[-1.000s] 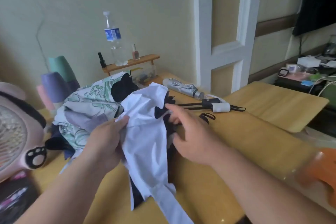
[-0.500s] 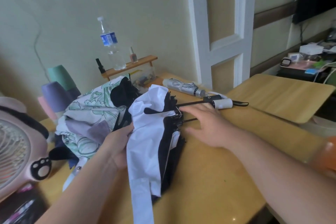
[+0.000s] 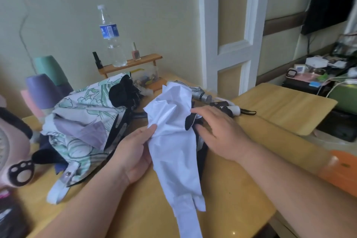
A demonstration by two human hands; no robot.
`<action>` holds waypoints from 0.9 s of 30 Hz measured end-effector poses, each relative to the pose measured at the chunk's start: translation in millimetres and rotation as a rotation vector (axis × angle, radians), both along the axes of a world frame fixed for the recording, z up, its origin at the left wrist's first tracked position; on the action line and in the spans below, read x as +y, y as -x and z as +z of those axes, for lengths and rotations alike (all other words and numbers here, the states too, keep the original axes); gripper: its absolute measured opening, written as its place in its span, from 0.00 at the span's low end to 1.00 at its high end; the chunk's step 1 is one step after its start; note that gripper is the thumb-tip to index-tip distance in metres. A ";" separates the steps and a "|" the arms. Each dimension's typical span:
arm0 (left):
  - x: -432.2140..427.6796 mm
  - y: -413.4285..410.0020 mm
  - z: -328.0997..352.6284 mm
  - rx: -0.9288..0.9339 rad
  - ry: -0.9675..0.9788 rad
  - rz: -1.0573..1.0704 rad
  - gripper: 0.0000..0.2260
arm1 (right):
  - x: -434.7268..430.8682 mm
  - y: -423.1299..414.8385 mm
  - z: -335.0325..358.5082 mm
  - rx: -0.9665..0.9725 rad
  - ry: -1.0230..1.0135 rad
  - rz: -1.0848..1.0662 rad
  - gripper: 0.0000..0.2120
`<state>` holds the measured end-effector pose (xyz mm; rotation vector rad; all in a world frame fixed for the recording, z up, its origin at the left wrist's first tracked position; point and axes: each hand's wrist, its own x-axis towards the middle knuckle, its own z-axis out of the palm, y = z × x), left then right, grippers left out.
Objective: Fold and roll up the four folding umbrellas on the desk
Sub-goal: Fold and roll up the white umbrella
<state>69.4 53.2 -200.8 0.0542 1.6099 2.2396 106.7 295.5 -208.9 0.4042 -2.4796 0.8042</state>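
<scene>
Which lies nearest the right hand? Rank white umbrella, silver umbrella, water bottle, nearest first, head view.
1. The white umbrella, touching the right hand.
2. The silver umbrella, just beyond, on the desk.
3. The water bottle, far back left, on the shelf.

The wooden bench [image 3: 228,189] is occupied by a white umbrella [image 3: 173,152], a floral umbrella [image 3: 83,114], a rolled silver umbrella [image 3: 201,93] and a small wooden rack [image 3: 133,63].

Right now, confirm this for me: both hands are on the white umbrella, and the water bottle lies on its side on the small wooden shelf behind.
Wrong on one point: the head view shows the water bottle standing upright on the small wooden shelf, not lying. The left hand and right hand are both on the white umbrella.
</scene>
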 end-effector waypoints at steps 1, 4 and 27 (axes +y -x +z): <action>0.2 -2.3 -0.7 0.019 -0.005 0.016 0.23 | -4.5 1.3 -1.6 -0.020 -0.053 -0.044 0.15; 1.0 -10.7 2.2 0.055 -0.066 -0.001 0.24 | -11.7 7.1 1.8 -0.152 -0.225 -0.211 0.09; -4.7 -84.6 -8.3 1.000 0.652 -0.267 0.03 | -27.3 -91.4 8.3 -0.326 0.836 0.011 0.15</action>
